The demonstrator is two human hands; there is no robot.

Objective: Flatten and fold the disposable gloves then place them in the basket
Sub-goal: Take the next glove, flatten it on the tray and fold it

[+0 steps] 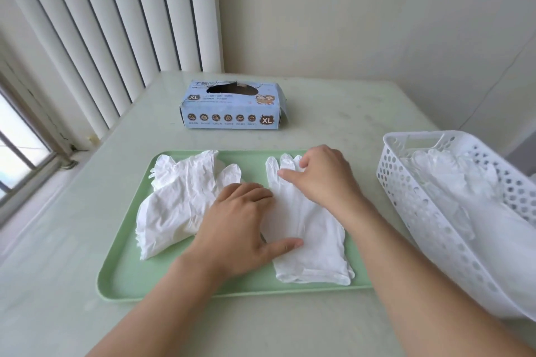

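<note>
Thin crinkly gloves (pixel 179 200), perforated plastic basket (pixel 435 229)

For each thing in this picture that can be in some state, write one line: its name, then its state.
Flat glove: spread on the tray, unfolded, under both hands.
Crumpled gloves: heaped, wrinkled, not yet flattened.
Left hand: fingers straight, pressing the flat glove.
Right hand: resting on the flat glove's fingers.
Basket: tilted, holding gloves.
Glove box: top torn open.
Tray: flat on the table.
Blinds: drawn.
</note>
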